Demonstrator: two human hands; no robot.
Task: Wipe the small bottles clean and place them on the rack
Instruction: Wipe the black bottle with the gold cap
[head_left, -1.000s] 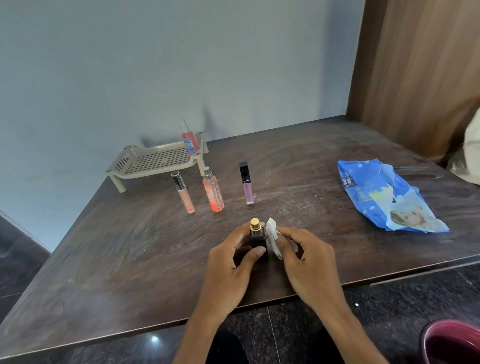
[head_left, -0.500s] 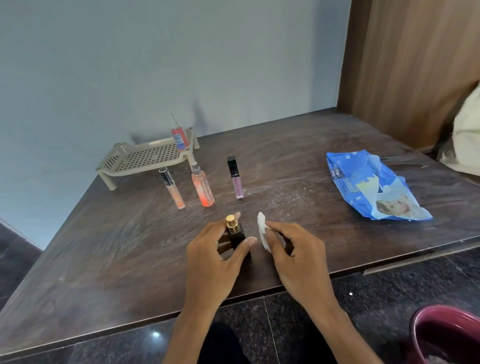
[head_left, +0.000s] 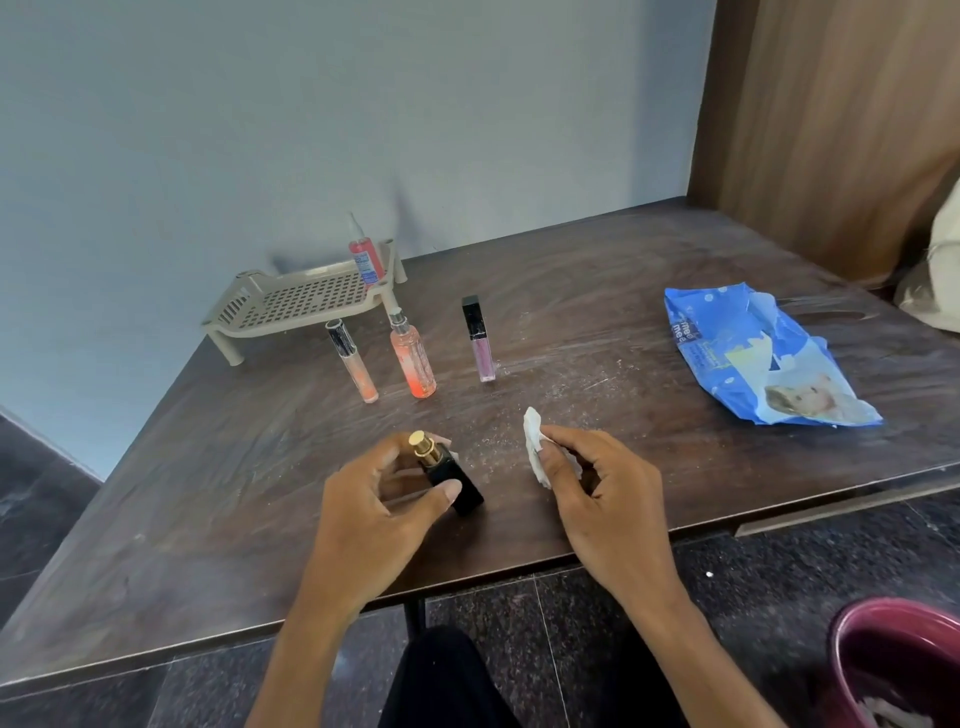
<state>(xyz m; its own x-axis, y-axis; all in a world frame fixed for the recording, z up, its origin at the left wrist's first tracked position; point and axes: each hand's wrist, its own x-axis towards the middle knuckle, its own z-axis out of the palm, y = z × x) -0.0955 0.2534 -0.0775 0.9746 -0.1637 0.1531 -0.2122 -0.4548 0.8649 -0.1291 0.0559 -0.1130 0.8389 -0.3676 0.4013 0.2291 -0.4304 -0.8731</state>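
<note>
My left hand (head_left: 382, 512) grips a black bottle with a gold cap (head_left: 447, 475), tilted over the near part of the table. My right hand (head_left: 605, 491) pinches a white wipe (head_left: 532, 447), a short gap to the right of the bottle. A beige slotted rack (head_left: 301, 306) stands at the back left with a small red bottle (head_left: 366, 257) on its right end. In front of the rack stand a thin peach tube (head_left: 353, 364), an orange spray bottle (head_left: 413, 356) and a purple tube with a black cap (head_left: 479, 340).
A blue pack of wipes (head_left: 763, 358) lies on the right of the dark wooden table (head_left: 208, 467). A maroon bin (head_left: 898, 670) sits on the floor at the lower right. A wooden panel (head_left: 831, 130) rises behind the table's right side.
My hands have drawn apart: the wipe was against the black bottle, and now it is held clear to the right. The bottle has tilted in my left hand.
</note>
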